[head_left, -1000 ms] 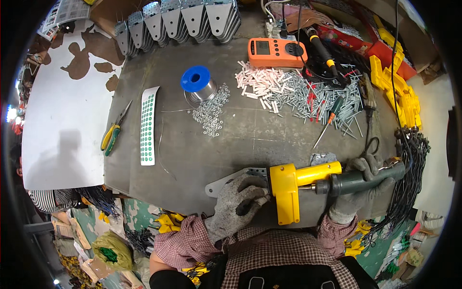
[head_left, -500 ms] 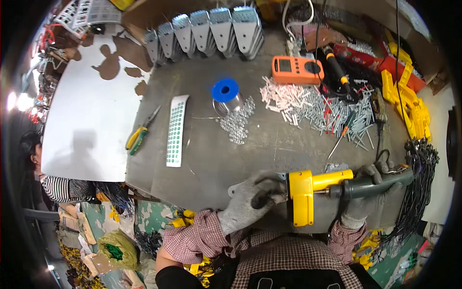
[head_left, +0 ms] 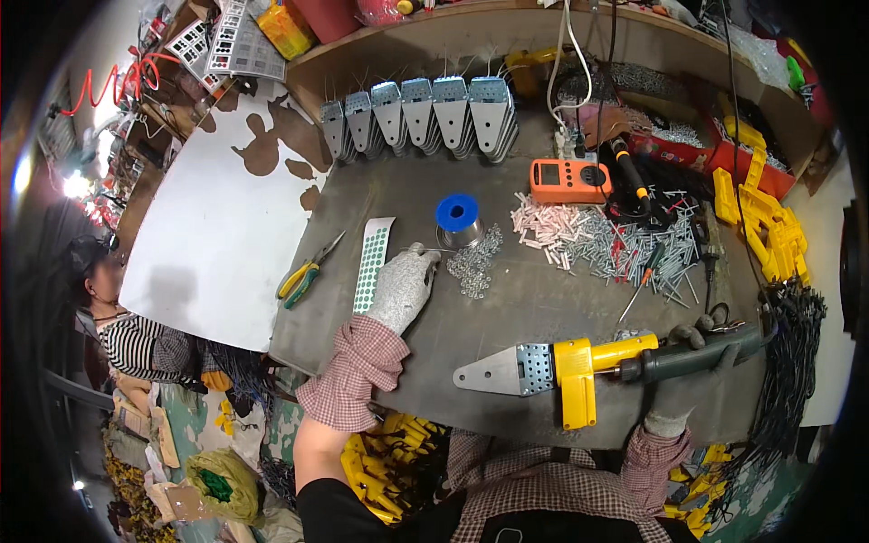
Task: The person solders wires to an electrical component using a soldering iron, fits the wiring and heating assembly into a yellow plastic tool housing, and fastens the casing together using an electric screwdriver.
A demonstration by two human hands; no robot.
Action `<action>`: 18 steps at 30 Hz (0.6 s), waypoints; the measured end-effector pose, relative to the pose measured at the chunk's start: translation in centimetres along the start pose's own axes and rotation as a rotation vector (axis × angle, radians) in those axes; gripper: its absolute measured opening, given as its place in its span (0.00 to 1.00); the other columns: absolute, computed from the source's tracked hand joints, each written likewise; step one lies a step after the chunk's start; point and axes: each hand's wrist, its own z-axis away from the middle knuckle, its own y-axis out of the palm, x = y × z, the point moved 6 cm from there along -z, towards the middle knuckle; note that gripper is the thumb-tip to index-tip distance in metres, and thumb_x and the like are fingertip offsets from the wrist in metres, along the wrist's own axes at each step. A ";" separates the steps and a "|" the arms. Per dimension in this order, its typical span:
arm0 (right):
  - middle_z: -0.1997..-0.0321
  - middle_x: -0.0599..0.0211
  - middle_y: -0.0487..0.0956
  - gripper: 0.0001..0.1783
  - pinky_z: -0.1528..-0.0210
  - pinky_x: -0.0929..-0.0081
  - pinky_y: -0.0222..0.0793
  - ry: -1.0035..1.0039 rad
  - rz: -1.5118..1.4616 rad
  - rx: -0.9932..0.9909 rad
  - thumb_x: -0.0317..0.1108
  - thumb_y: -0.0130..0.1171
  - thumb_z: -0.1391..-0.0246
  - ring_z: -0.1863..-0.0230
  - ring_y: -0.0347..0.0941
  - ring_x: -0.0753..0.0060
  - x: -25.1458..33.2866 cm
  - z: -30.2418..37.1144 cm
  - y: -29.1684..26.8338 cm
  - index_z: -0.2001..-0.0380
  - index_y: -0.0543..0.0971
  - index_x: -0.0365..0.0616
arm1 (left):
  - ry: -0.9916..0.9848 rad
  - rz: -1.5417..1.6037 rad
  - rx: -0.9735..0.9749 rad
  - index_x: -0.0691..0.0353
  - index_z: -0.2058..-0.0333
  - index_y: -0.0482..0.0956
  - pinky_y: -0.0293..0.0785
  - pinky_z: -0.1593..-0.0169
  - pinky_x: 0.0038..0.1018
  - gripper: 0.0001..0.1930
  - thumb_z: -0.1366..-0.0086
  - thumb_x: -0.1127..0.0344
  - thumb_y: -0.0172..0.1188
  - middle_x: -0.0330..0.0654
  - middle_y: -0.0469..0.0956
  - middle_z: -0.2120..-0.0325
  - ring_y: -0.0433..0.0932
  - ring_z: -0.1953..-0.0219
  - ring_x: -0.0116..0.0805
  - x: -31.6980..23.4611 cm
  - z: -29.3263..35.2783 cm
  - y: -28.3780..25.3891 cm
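Note:
My right hand (head_left: pixel 681 376) grips a dark electric screwdriver (head_left: pixel 701 351), lying nearly level at the lower right. Its tip meets a yellow plastic housing (head_left: pixel 572 362), which has a pointed grey metal plate (head_left: pixel 489 371) and a perforated metal piece at its left end. My left hand (head_left: pixel 405 288), in a grey glove, reaches over the lower part of a sheet of green round stickers (head_left: pixel 373 258). Its fingers look closed at the loose wire end from a blue-capped spool of solder wire (head_left: pixel 457 214); what they hold is hidden. Small nuts (head_left: pixel 475 264) lie just right of it.
Pliers (head_left: pixel 309 271) lie left of the stickers. Stacked metal plates (head_left: pixel 418 118) line the back. An orange multimeter (head_left: pixel 570 181), pink sleeves (head_left: pixel 540 226), loose screws (head_left: pixel 652 249) and a thin screwdriver (head_left: pixel 644 276) spread at the right. Black cables (head_left: pixel 787 353) hang at the right edge.
My left hand has let go of the metal plate and moved up and left to the solder wire. My right hand still holds the screwdriver at the housing. The view has shifted.

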 end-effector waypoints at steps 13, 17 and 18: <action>0.52 0.64 0.72 0.22 0.47 0.56 0.69 -0.001 0.043 -0.085 0.50 0.55 0.37 0.58 0.70 0.68 0.6 0.0 -0.1 0.46 0.69 0.51 | 0.007 0.078 -0.064 0.62 0.65 0.79 0.76 0.58 0.42 0.11 0.36 0.60 0.58 0.50 0.77 0.67 0.79 0.63 0.51 -2.0 0.1 -1.1; 0.53 0.64 0.74 0.25 0.48 0.59 0.71 -0.014 0.167 -0.163 0.45 0.59 0.39 0.62 0.73 0.72 0.9 -0.4 1.2 0.42 0.66 0.53 | 0.084 -0.128 0.144 0.62 0.63 0.79 0.78 0.58 0.41 0.08 0.41 0.69 0.56 0.49 0.78 0.65 0.80 0.62 0.47 -1.8 -2.4 0.9; 0.54 0.64 0.74 0.25 0.50 0.63 0.72 -0.003 0.115 -0.116 0.45 0.59 0.40 0.63 0.72 0.72 0.8 -0.7 1.2 0.43 0.67 0.51 | 0.115 -0.160 0.123 0.62 0.63 0.78 0.80 0.61 0.39 0.08 0.41 0.69 0.56 0.47 0.78 0.66 0.82 0.63 0.45 -1.8 -2.6 0.8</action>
